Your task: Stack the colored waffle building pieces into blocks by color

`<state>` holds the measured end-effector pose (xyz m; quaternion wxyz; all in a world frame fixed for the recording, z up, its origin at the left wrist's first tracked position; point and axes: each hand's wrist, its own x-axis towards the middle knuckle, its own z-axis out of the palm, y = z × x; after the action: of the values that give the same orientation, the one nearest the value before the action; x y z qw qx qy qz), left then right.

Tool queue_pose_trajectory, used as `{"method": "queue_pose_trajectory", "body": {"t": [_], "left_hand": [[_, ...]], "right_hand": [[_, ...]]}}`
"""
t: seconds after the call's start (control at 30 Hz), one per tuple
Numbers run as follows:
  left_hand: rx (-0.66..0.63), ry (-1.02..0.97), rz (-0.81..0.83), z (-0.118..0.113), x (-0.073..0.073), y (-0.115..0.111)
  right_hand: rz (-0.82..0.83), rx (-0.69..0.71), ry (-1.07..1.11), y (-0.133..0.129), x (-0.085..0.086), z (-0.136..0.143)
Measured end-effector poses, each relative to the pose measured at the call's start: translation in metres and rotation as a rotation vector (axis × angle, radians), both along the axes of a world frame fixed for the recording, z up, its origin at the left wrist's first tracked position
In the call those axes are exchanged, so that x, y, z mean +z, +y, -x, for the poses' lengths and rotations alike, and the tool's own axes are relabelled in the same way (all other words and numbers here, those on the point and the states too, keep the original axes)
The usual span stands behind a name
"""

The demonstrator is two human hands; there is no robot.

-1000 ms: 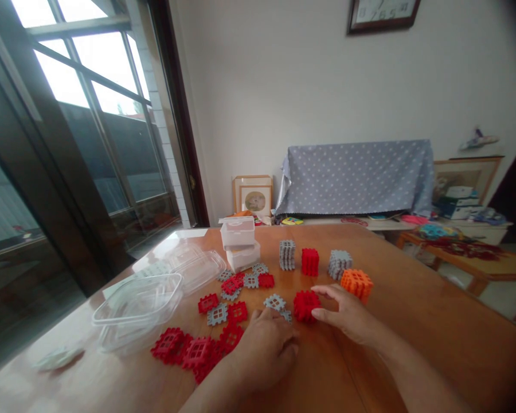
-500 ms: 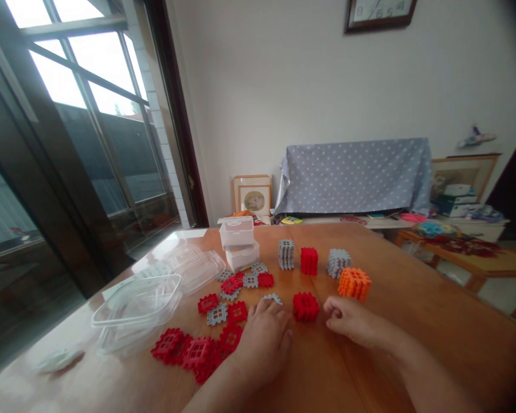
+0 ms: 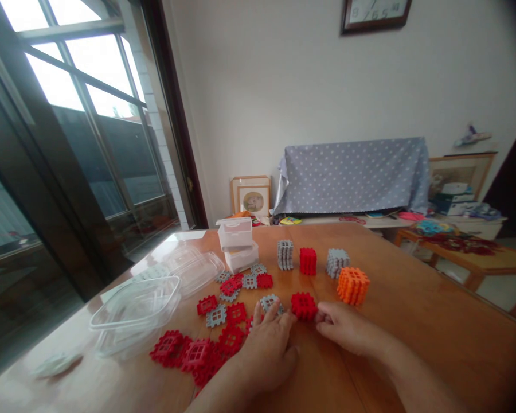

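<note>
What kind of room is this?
Probably a living room at home: a framed wall clock hangs on the white wall, a polka-dotted grey-blue cloth drapes something behind the table, and tall dark-framed windows stand at left.

A clock point(image 3: 375, 17) hangs on the wall point(image 3: 249, 86) – its top out of view. Below, a dotted cloth point(image 3: 355, 178) drapes down to a shelf point(image 3: 374, 222), beside a picture point(image 3: 253, 201). Glass panes point(image 3: 103, 115) fill the left – a low table point(image 3: 501, 263) stands at right.
</note>
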<state>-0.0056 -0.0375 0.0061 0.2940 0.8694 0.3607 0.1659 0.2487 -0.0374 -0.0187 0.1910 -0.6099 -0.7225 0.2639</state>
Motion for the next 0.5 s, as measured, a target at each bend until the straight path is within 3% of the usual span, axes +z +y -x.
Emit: {"method": "queue_pose_trajectory", "body": {"t": [0.5], "left_hand": [[0.009, -0.006, 0.004, -0.0012, 0.0017, -0.0010]], "right_hand": [[-0.012, -0.008, 0.024, 0.0007, -0.0016, 0.0013]]}}
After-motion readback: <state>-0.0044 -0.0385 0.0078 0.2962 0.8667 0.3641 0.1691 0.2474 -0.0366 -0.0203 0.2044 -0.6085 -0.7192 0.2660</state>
